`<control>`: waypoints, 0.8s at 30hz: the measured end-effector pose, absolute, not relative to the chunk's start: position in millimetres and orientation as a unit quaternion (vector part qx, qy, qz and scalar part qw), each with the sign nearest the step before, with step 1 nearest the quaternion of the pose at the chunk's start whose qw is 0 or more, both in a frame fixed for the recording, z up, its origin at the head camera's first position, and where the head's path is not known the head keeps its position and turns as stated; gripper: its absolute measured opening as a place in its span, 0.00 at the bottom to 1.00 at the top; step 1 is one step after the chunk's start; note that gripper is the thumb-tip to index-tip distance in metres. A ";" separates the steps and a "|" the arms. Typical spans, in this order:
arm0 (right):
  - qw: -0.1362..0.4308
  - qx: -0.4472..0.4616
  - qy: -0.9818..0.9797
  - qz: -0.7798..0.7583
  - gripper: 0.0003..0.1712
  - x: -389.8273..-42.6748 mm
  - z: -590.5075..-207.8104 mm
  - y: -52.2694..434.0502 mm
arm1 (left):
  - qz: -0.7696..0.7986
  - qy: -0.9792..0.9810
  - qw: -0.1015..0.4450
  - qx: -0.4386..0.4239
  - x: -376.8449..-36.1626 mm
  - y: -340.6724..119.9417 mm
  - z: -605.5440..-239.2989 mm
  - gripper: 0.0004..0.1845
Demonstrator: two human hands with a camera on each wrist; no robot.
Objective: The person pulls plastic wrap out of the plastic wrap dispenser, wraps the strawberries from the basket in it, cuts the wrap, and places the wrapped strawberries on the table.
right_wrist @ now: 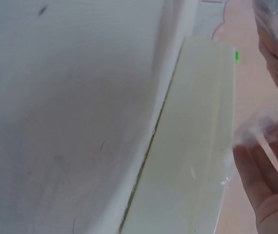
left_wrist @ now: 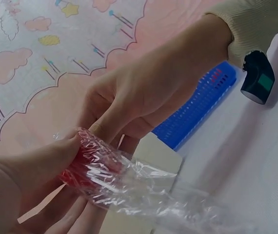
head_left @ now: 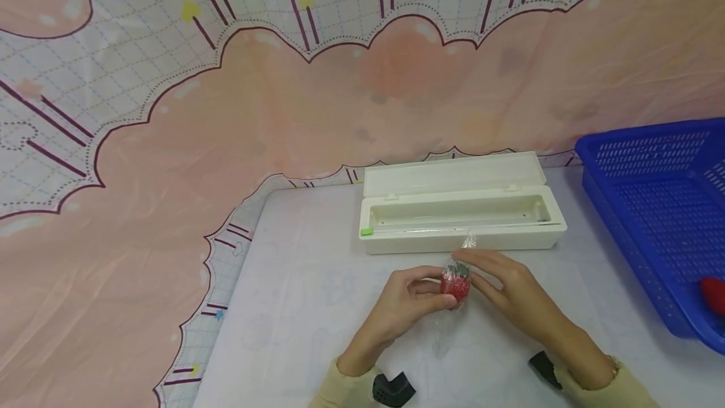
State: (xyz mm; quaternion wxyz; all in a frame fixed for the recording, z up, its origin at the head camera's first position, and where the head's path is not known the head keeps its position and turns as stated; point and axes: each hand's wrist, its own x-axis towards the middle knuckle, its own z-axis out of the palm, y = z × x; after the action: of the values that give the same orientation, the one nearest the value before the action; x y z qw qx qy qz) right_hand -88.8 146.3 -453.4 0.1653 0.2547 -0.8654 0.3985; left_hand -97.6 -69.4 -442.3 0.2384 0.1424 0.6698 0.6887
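A red strawberry with a green leafy top (head_left: 455, 283) is wrapped in clear plastic film (left_wrist: 151, 187). My left hand (head_left: 404, 304) holds it between thumb and fingers, just in front of a white box. On its other side my right hand (head_left: 527, 301) has fingertips at the leafy top and at the film, a tuft of which sticks up beyond them. In the left wrist view a long loose tail of film trails away from the wrapped strawberry (left_wrist: 83, 163). Film also lies against the fingers of the right hand (right_wrist: 270, 195) in the right wrist view.
The long white box (head_left: 459, 243) stands behind the hands, its lid raised and a green tab at its left front edge. At the right is a blue mesh basket (head_left: 617, 225) with a red object (head_left: 712, 294) in it. A patterned cloth (head_left: 340, 106) hangs behind the white table (head_left: 306, 232).
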 end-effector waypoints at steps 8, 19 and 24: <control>0.131 0.230 -0.861 0.435 0.15 -87.0 -449.9 143.7 | 0.696 0.676 0.200 0.136 -96.9 -68.7 -441.8 0.23; 0.103 0.214 -0.851 0.468 0.15 -84.7 -451.6 140.4 | 0.691 0.694 0.130 0.152 -94.9 -67.4 -443.2 0.23; 0.079 0.203 -0.840 0.497 0.14 -83.8 -452.6 139.3 | 0.716 0.674 0.133 0.128 -92.7 -65.3 -442.4 0.24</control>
State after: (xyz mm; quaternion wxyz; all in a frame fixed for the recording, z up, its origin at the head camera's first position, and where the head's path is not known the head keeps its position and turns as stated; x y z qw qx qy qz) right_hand -83.8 139.3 -452.6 0.0787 0.2027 -0.8401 0.4970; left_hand -92.7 -65.3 -442.4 0.1332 0.1278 0.6738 0.7155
